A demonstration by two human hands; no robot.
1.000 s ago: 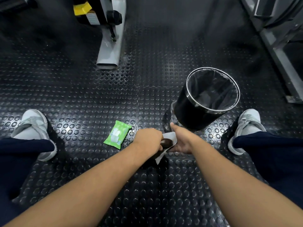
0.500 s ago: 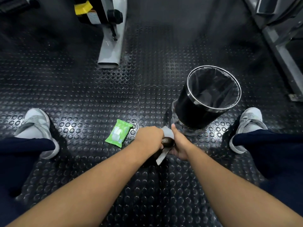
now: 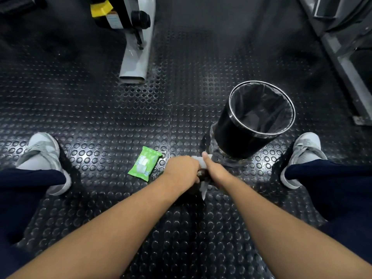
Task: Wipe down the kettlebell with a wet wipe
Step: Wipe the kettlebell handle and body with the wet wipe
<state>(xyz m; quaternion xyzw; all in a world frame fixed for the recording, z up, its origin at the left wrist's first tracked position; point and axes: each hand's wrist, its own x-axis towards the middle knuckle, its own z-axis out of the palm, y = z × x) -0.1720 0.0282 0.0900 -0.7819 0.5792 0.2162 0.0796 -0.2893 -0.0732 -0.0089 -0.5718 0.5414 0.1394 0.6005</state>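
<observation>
The dark kettlebell (image 3: 202,175) stands on the floor between my feet, almost wholly hidden under my hands; only a small rounded dark patch shows. My left hand (image 3: 182,171) grips its top from the left, fingers curled over it. My right hand (image 3: 215,172) holds a white wet wipe (image 3: 203,190) against the kettlebell's right side, thumb pointing away from me. A corner of the wipe hangs down below my hands and another bit shows beside my thumb.
A green wet-wipe pack (image 3: 145,163) lies on the studded black rubber floor (image 3: 112,121) just left of my hands. A black bin (image 3: 255,117) with a clear liner stands close behind my right hand. Grey machine legs (image 3: 136,57) are farther back; my shoes flank the spot.
My right hand has slid leftward along the kettlebell with the wipe, closing up against my left hand. Less of the wipe and kettlebell shows. My left hand has stayed put.
</observation>
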